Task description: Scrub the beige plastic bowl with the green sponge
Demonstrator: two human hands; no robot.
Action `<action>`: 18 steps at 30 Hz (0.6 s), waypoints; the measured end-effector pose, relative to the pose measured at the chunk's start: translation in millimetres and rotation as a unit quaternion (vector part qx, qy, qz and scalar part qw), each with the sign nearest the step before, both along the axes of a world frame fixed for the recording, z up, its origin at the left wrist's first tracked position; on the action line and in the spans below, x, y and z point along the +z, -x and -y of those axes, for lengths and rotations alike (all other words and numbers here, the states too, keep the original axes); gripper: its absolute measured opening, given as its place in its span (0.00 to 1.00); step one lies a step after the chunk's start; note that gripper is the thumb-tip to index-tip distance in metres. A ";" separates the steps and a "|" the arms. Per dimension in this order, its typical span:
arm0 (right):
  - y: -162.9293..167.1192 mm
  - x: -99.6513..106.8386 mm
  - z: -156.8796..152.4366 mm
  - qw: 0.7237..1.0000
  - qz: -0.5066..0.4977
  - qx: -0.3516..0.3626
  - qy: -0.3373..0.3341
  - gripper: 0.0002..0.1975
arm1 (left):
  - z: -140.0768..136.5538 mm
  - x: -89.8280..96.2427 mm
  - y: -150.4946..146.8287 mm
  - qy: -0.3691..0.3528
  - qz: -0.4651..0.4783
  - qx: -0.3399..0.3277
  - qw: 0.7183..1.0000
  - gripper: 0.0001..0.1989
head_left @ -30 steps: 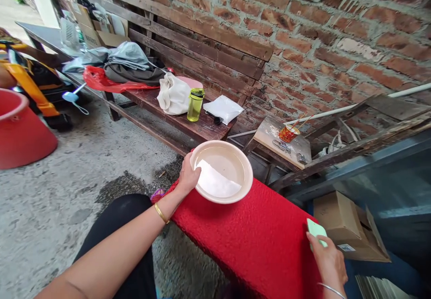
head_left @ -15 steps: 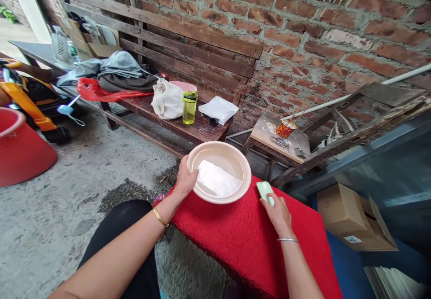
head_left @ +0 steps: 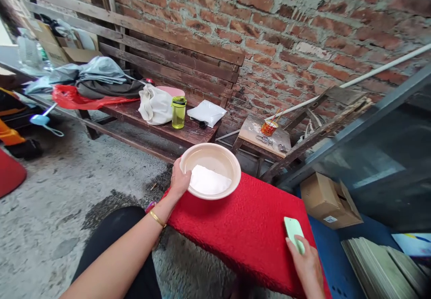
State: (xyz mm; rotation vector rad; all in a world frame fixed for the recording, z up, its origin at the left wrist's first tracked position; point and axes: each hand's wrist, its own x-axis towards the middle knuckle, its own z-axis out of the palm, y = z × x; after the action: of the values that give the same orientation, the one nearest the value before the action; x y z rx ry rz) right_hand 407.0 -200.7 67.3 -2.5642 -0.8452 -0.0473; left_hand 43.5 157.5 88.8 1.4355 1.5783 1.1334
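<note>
My left hand point(head_left: 179, 178) grips the near left rim of a cream-coloured basin point(head_left: 238, 175), thumb over the edge. The basin holds what looks like clear water, with a bright white patch point(head_left: 209, 180) in it that may be reflected light. It is at the far end of a table covered with red cloth point(head_left: 235, 227). My right hand point(head_left: 306, 258) is closed around the near end of a pale green phone point(head_left: 293, 231), over the right side of the red cloth. Whether the phone touches the cloth I cannot tell.
Behind the basin is a wooden bench point(head_left: 158, 130) with a white cloth bag point(head_left: 155, 106), a green bottle point(head_left: 178, 112) and a white packet point(head_left: 208, 112). A small stool point(head_left: 249, 130) holds a red cup point(head_left: 268, 127). A cardboard box point(head_left: 328, 200) is at the right.
My right hand has moved the phone away from the basin, right and nearer to me. My left hand stays on the basin's rim. The view has turned to the right.
</note>
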 end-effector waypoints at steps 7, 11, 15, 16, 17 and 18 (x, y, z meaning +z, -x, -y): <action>8.1 -12.7 -1.4 0.998 0.048 0.044 0.000 0.52 | -9.4 -9.8 2.9 -0.007 0.021 0.000 1.000 0.34; 36.5 -7.6 -25.8 0.997 0.040 0.070 -0.005 0.40 | -8.4 -17.5 6.4 -0.007 0.078 0.001 0.997 0.39; 88.1 -9.8 -54.7 0.981 0.016 0.193 0.007 0.26 | 11.0 -21.2 9.6 0.037 0.165 0.006 0.986 0.37; 94.6 -8.4 -57.7 0.979 0.011 0.205 0.016 0.24 | 17.2 -20.9 10.2 0.043 0.183 0.002 0.982 0.35; 96.3 -5.7 -58.4 0.979 0.008 0.204 0.027 0.24 | 23.1 -20.1 10.8 0.048 0.199 -0.001 0.979 0.34; 93.1 -2.0 -56.9 0.981 0.005 0.191 0.040 0.25 | 28.3 -18.9 11.2 0.053 0.213 -0.004 0.976 0.32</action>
State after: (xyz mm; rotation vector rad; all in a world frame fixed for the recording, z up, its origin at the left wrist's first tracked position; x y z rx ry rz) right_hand 313.9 -143.9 65.3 -2.4284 -1.3505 0.0922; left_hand 32.3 129.2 69.9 1.0424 1.3045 1.2343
